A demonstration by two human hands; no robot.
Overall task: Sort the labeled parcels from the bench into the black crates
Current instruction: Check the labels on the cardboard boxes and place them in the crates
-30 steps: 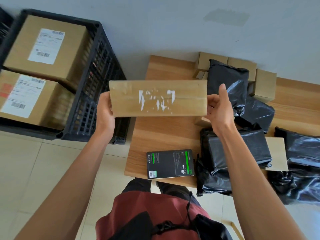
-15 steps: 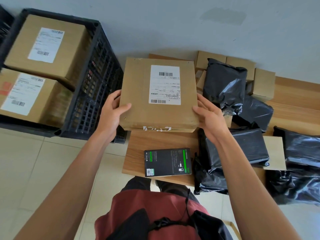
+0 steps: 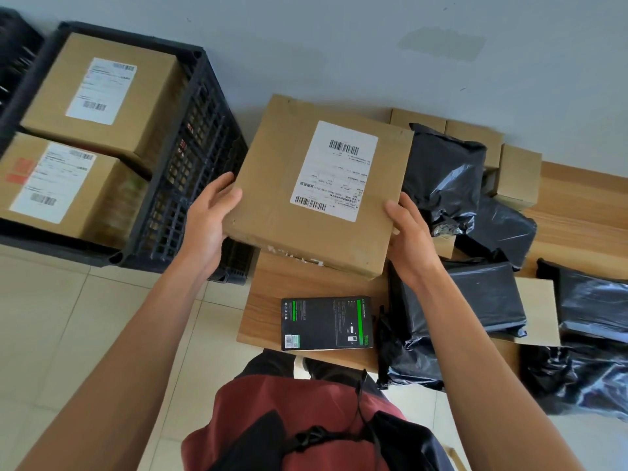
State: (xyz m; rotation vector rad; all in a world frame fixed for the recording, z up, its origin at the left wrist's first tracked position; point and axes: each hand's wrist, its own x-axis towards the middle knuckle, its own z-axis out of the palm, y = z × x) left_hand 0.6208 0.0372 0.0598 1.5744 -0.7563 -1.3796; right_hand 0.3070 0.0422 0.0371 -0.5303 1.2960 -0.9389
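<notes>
Both hands hold a flat cardboard parcel [image 3: 319,188] in the air above the left end of the wooden bench [image 3: 282,287], its white shipping label [image 3: 334,169] facing up. The left hand [image 3: 207,222] grips the parcel's left edge, thumb on top and fingers apparently underneath, though they are hidden. The right hand [image 3: 407,239] clasps the lower right corner the same way. The parcel is tilted, its far left corner toward the black crate [image 3: 190,171] on the floor, which already holds two labeled boxes [image 3: 102,93]. On the bench lie a black-and-green box [image 3: 326,322], black plastic bags [image 3: 441,171] and small cartons [image 3: 520,175].
</notes>
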